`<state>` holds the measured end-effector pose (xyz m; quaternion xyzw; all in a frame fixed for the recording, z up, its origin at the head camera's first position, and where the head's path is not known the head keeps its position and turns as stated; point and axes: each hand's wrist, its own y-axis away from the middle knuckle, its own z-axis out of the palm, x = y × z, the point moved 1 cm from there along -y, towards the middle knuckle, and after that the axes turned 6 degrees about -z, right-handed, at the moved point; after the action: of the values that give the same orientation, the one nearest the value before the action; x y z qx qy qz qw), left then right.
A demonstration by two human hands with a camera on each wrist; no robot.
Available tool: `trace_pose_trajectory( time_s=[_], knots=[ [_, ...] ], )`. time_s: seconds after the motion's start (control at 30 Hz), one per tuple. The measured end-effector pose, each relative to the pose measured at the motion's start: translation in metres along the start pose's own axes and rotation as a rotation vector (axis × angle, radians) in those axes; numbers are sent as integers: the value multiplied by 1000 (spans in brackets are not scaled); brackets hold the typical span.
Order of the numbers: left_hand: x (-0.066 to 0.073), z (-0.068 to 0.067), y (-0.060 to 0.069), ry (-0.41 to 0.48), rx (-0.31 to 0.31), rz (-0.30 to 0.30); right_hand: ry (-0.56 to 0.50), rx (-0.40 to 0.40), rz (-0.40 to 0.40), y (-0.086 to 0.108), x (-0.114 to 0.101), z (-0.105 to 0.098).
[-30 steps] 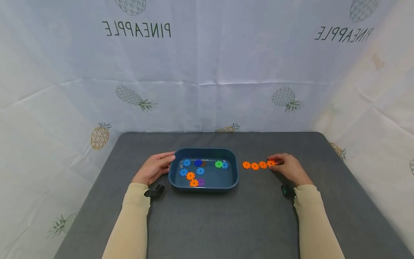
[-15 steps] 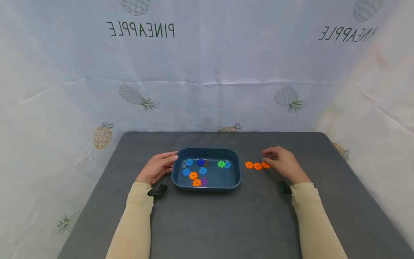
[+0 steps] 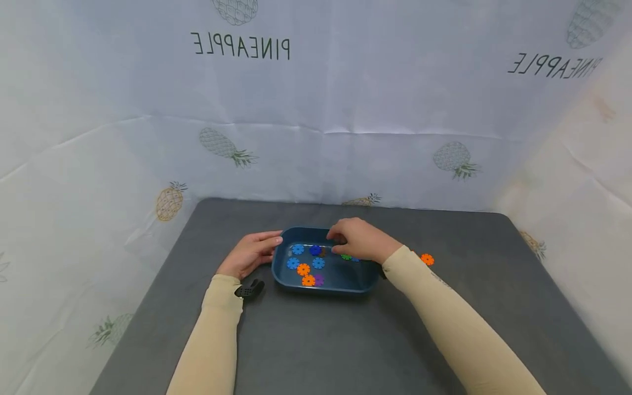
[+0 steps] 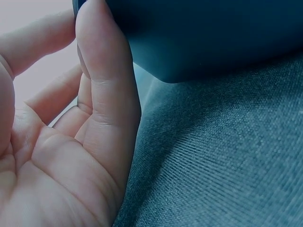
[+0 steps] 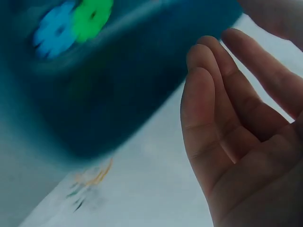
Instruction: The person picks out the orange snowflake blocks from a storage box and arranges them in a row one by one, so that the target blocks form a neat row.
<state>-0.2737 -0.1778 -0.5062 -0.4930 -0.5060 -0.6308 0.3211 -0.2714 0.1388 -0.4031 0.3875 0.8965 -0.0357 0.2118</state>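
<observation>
A dark blue rectangular tray (image 3: pixel 343 278) lies on the table in the head view. Inside it are several notched plastic discs in light blue, dark blue, orange, purple, brown and green. My left hand (image 3: pixel 250 254) grips the tray's left end; in the left wrist view its thumb (image 4: pixel 106 61) lies against the tray wall. Over the tray's right half, my right hand (image 3: pixel 362 240) has its thumb and fingers apart, with nothing seen between them. The right wrist view shows the green disc (image 5: pixel 92 18) and a light blue disc (image 5: pixel 56 30) overlapping. My right forearm hides part of the tray.
An orange disc (image 3: pixel 427 259) lies on the grey table (image 3: pixel 316 340), right of the right forearm. A sliver of another orange disc shows beside the sleeve. A white cloth with pineapple prints (image 3: pixel 316 93) hangs behind the table.
My right hand has moved left from the row of orange discs to above the tray, its forearm now covering part of that row. The left hand keeps its hold. The head view has shifted slightly.
</observation>
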Motion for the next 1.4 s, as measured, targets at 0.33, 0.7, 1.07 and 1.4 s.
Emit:
trace_pose_trajectory(
  time_s=[0.33,0.7,1.07,1.4],
  knots=[
    [2,-1,2,19,-12,-1,142,-183,-48,-59,-40,38],
    [3,2,-1,40,-13,1,214,-162,-24,-66,-46,54],
    [2,0,1,24,-19,4,130,-208,4,-73,-48,58],
    [0,-2,1,24,-23,14,123,-234,18,-74,-49,56]
  ],
)
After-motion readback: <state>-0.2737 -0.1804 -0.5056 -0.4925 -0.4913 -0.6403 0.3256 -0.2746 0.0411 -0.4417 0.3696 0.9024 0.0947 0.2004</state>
